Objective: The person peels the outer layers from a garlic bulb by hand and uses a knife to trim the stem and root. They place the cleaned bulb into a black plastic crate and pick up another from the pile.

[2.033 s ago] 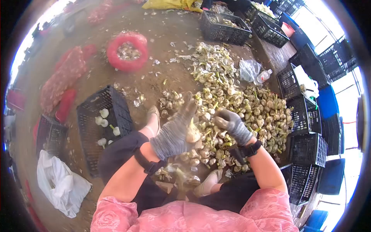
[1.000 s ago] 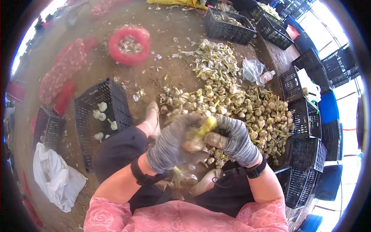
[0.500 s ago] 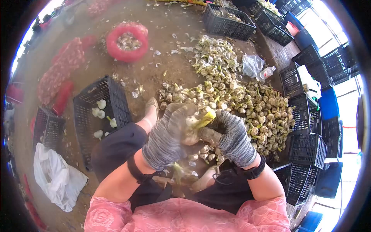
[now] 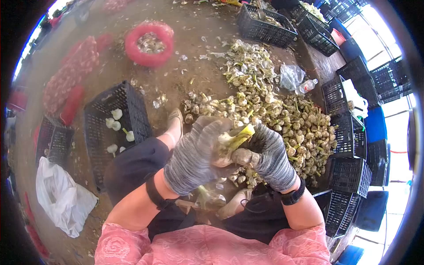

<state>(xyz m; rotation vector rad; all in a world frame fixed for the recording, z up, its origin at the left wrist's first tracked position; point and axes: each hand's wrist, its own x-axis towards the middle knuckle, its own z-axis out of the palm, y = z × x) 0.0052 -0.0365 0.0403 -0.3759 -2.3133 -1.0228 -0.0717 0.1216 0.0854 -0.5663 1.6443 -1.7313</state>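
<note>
Both my hands wear grey knit gloves and meet in front of me over my knees. My left hand (image 4: 194,157) is wrapped around a garlic bulb (image 4: 225,148) with a yellow-green stalk that sticks out up and to the right. My right hand (image 4: 267,154) grips the same bulb from the right, its thumb pressed at the base. Just beyond my hands a big pile of unpeeled garlic (image 4: 274,115) lies on the ground. A black crate (image 4: 99,132) at my left holds a few cleaned white bulbs (image 4: 115,119).
A red mesh ring (image 4: 149,39) with garlic sits far left, beside red net sacks (image 4: 70,70). Black crates (image 4: 349,145) stack along the right and at the top (image 4: 265,20). A white bag (image 4: 62,196) lies at lower left; a plastic bottle (image 4: 306,86) sits by the pile.
My hands came together on a bulb picked from the pile and have turned it; the stalk now points up and right. The view shifted slightly.
</note>
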